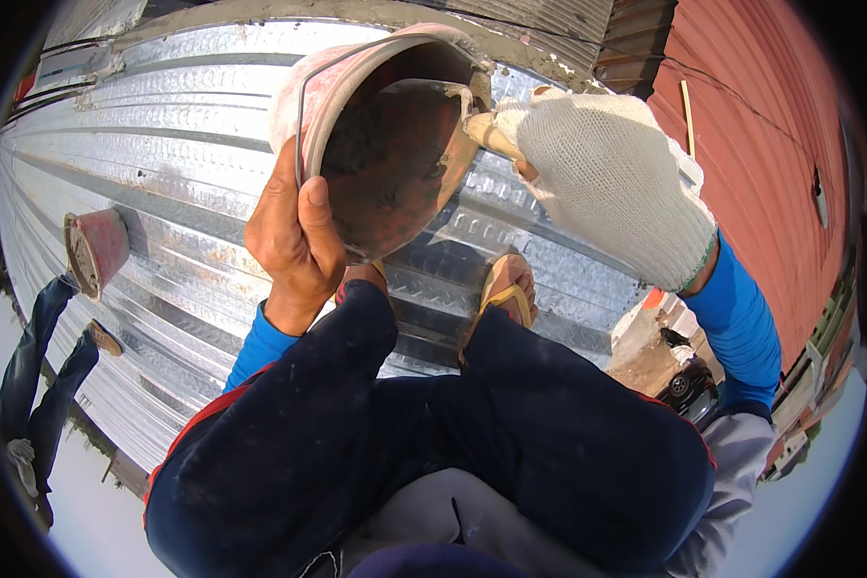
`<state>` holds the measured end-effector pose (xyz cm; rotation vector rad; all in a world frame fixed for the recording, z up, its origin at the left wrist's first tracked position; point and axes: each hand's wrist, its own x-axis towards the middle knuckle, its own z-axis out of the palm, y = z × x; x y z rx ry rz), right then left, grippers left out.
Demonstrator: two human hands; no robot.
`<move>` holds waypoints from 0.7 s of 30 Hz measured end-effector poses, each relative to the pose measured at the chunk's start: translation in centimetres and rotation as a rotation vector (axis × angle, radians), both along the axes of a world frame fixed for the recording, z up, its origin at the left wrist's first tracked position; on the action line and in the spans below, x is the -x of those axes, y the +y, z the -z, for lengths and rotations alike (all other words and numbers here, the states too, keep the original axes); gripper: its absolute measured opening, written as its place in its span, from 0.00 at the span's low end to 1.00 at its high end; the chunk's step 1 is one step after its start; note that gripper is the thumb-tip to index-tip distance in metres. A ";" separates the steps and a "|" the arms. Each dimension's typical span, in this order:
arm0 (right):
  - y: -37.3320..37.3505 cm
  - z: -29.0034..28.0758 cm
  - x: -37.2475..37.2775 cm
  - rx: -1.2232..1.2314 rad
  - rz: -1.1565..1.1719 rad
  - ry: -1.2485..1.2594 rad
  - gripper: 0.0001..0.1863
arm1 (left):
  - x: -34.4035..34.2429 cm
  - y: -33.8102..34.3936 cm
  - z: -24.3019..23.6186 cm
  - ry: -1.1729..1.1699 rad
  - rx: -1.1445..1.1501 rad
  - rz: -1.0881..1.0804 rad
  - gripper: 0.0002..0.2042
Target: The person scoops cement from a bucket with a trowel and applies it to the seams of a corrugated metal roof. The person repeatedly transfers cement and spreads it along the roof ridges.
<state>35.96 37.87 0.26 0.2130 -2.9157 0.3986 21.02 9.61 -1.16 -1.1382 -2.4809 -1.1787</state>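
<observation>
A pink, mortar-stained bucket (299, 106) with a wire bail is tilted toward me above my sandaled feet, grey residue coating its inside. Bare fingers of my left hand (294, 226) grip the bucket's near left rim. My right hand (602, 183), in a white knit glove, is closed on the pale wooden handle (496, 135) of a trowel at the bucket's right side; the trowel's blade reaches inside, its exact outline hard to make out.
Corrugated silver roofing (173, 106) lies underfoot, bordered by a cement ledge (164, 19) and red roofing (742, 125). A second bucket (106, 250) stands at left beside another person's legs (39, 366). Past the lower right edge, ground and a dark vehicle (684, 385) show below.
</observation>
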 end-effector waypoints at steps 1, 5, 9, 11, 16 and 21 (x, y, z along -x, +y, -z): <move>0.3 0.0 0.1 0.034 -0.013 -0.031 0.23 | 0.0 -0.1 0.1 0.002 -0.007 -0.003 0.19; 1.7 0.2 1.0 0.188 -0.034 -0.169 0.23 | 0.4 -0.6 0.4 -0.108 -0.079 -0.126 0.19; 1.3 1.3 1.2 0.316 0.000 -0.205 0.21 | 1.3 -1.5 0.9 -0.015 -0.095 -0.112 0.20; 0.6 2.1 1.2 0.343 -0.001 -0.136 0.20 | 1.6 -2.0 1.2 -0.034 -0.137 -0.113 0.20; -1.2 2.2 -0.4 0.272 0.080 -0.222 0.21 | 1.8 -3.0 1.2 -0.046 -0.113 -0.110 0.22; -5.5 2.1 -2.6 0.372 0.162 -0.423 0.26 | 1.7 -2.9 1.3 -0.115 -0.142 -0.208 0.24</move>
